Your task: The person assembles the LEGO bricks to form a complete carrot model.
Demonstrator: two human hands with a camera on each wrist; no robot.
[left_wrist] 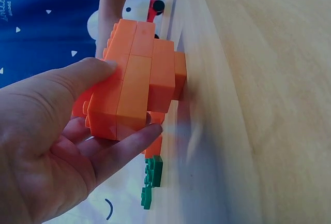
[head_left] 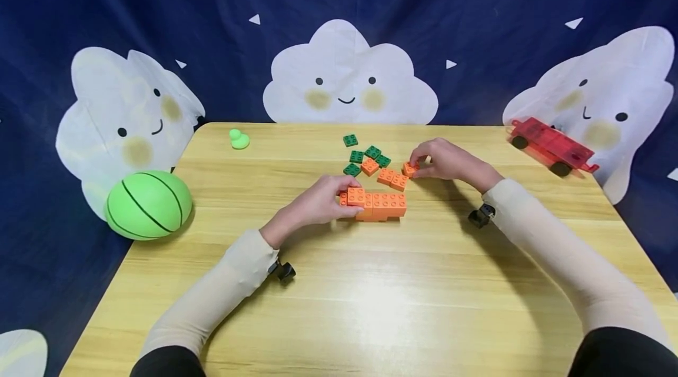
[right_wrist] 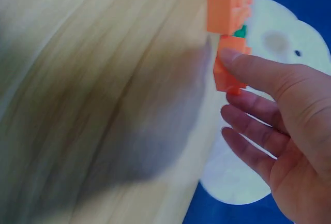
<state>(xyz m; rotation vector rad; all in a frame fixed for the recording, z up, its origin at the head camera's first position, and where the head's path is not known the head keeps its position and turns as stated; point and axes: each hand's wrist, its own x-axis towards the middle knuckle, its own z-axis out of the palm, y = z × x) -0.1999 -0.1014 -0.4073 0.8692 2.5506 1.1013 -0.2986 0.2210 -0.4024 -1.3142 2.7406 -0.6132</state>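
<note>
My left hand [head_left: 320, 203] grips the left end of a block built of orange toy bricks [head_left: 389, 205], low over the table. In the left wrist view the thumb lies along one side of the brick block [left_wrist: 132, 79], with fingers curled beneath its near end. To the right and farther back, my right hand [head_left: 445, 159] pinches a single orange brick [head_left: 409, 169] between thumb and fingers. Loose orange bricks [head_left: 385, 176] lie between the hands, one of them [head_left: 369, 166] among several small green bricks [head_left: 372, 152].
A green ball [head_left: 149, 205] sits at the table's left edge, and a small green duck [head_left: 239, 140] stands at the back left. At the far right is a translucent red toy car [head_left: 553, 144]. Behind the wooden table [head_left: 371, 306] hangs a dark blue cloth with clouds [head_left: 349, 77].
</note>
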